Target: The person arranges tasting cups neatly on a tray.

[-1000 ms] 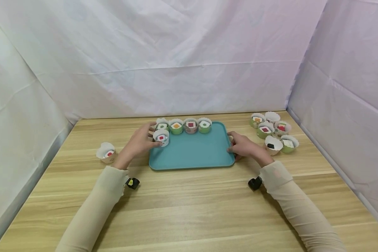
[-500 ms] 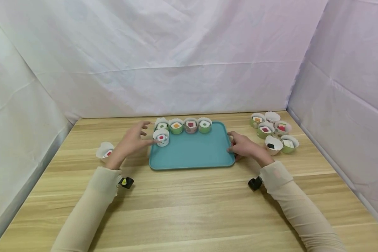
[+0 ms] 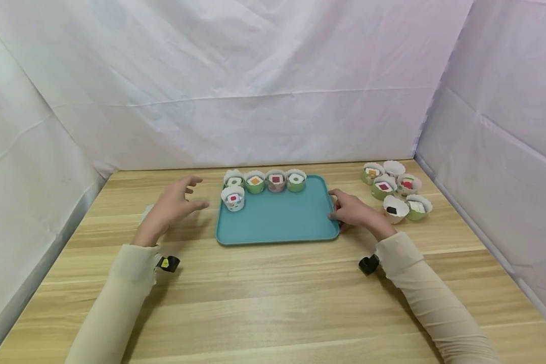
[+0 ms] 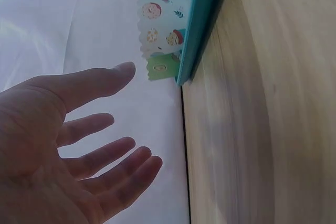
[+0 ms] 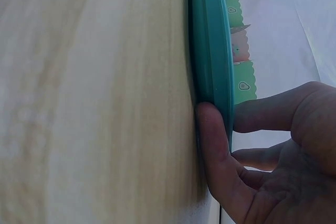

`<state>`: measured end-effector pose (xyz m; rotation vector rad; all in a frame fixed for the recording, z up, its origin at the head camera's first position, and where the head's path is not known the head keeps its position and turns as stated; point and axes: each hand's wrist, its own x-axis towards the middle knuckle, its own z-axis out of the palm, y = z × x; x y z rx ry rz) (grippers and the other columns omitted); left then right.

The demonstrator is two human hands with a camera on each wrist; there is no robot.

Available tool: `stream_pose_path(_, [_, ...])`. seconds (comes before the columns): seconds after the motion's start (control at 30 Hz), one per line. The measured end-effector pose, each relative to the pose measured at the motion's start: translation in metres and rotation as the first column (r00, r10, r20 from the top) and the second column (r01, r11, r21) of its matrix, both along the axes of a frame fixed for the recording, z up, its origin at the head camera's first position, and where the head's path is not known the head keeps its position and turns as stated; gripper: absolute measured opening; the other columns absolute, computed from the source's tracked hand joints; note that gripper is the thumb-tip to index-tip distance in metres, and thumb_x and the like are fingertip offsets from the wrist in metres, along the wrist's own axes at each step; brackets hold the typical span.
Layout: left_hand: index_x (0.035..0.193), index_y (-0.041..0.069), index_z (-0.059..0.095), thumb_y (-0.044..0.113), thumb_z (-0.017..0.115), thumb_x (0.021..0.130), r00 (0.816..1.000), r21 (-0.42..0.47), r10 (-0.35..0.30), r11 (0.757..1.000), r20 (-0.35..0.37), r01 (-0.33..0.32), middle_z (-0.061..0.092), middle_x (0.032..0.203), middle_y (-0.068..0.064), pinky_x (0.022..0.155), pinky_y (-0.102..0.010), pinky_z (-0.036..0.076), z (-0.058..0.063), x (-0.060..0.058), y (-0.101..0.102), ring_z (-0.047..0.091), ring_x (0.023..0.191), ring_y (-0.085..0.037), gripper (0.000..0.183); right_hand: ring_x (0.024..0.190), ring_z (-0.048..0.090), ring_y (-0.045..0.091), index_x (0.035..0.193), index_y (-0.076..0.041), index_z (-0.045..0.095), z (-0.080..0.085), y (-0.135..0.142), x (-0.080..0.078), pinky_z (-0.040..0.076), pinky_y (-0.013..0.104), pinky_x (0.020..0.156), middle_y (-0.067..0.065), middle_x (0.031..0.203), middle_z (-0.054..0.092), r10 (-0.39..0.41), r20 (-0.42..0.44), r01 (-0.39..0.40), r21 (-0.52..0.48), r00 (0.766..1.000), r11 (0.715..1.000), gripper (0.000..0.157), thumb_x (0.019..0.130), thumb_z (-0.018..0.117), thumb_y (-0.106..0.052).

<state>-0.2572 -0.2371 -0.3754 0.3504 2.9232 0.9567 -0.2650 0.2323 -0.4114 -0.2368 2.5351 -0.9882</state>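
My left hand (image 3: pixel 170 205) hovers left of the teal tray (image 3: pixel 279 222), fingers spread and holding nothing; the left wrist view shows its bare palm (image 4: pixel 31 156). Nearest to it on the tray is a white paper baking cup (image 3: pixel 233 199) with a red-centred white sushi-like piece inside; its printed side (image 4: pixel 163 24) faces the left wrist camera. Behind that cup, a row of green and pink paper cups (image 3: pixel 255 183) lines the tray's back edge. My right hand (image 3: pixel 352 210) grips the tray's right edge, fingers pinching the rim in the right wrist view.
Several filled paper cups (image 3: pixel 383 188) cluster on the wooden table (image 3: pixel 273 303) right of the tray, beyond the right hand. Another paper cup (image 3: pixel 146 211) stands at the left, mostly hidden by the left hand. White cloth (image 3: pixel 264 86) hangs behind and along both sides.
My left hand has let go of the white paper cup at the tray's left and drawn back leftward, now covering the lone cup there. The right hand has stayed at the tray's edge.
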Motion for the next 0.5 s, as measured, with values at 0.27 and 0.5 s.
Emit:
stream_pose_path(0.27, [0.153,0.004,0.043,0.028,0.074,0.096,0.999,-0.053,0.032,0.998,-0.037,-0.034,0.042,0.157,-0.027,0.11,-0.071,0.041,0.006,0.006,-0.018,0.042,0.14,-0.052,0.07,0.067,0.067,0.023,0.162,0.001,0.016,-0.002,0.002,0.001,0.064,0.036,0.06,0.024,0.107,0.056,0.006,0.002,-0.006,-0.014,1.0,1.0,0.079,0.099,0.063,-0.006])
stream_pose_path(0.5, [0.153,0.0,0.042,0.032,0.077,0.093,0.994,-0.11,0.073,0.991,-0.076,-0.081,0.035,0.157,-0.036,0.113,-0.076,0.032,0.013,0.007,-0.038,0.031,0.144,-0.057,0.076,0.068,0.067,0.023,0.162,0.0,0.017,-0.001,0.001,0.001,0.064,0.036,0.06,0.023,0.106,0.056,0.0,0.004,0.0,-0.015,1.0,1.0,0.079,0.099,0.063,-0.007])
